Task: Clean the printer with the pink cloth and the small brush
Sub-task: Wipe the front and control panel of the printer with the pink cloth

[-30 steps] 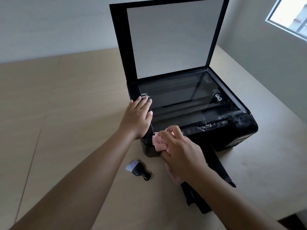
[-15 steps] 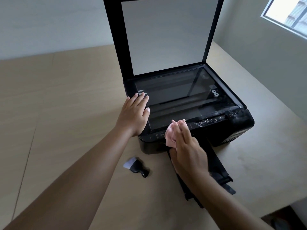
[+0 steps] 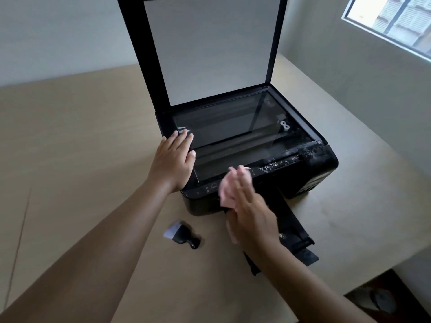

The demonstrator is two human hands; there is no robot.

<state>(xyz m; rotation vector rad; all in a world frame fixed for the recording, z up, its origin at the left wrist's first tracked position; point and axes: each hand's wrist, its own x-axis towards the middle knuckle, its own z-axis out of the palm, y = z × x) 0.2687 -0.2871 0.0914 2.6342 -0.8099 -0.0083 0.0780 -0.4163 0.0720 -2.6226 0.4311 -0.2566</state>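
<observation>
Printer (image 3: 314, 176) lid raised | left hand (image 3: 172, 159) flat on its edge | right hand (image 3: 251, 217) flat, pressing pink cloth (image 3: 226, 191)

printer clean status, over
Left hand flat on printer, left edge. Right hand presses cloth on front panel. Brush lying on table. Specks further right.

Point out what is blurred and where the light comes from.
Head view: the right hand and crumpled pink cloth are motion-blurred; the left hand looks sharp; daylight enters from the window at upper right, with pale reflections on the scanner glass of the black printer.
</observation>
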